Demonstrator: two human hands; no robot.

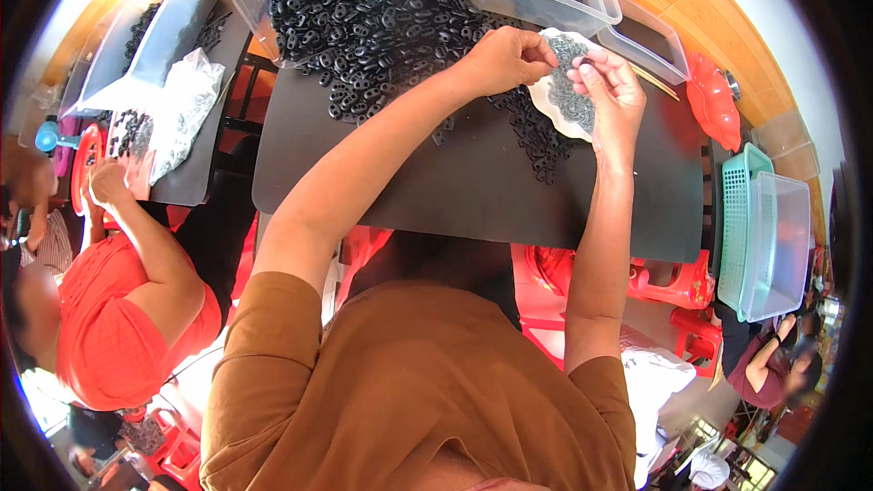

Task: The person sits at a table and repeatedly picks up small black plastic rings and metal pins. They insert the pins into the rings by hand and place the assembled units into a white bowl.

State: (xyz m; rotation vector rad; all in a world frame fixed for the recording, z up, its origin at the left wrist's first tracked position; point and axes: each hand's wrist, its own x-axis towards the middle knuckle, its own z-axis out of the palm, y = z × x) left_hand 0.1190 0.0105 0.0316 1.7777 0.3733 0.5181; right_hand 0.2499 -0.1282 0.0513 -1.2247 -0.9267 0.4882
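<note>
Above the dark table [418,182], my left hand [509,61] is closed in a pinch by the left rim of a white scalloped dish [538,98]. My right hand [612,91] hovers over the dish's right side, thumb and fingertips drawn together. Whatever either pinch holds is too small to make out. Many tiny grey metallic pieces [571,102] fill the dish. To its left spreads a large heap of black plastic pieces with two holes each [364,18]. Smaller black pieces [543,150] lie loose on the table just below the dish.
Clear plastic boxes [536,2] stand along the table's far edge. A red petal-shaped tray [712,102] is at the right, above a teal basket [735,227] and another clear box [778,245]. At a left-hand table, a person in red [136,309] works beside a plastic bag [186,114].
</note>
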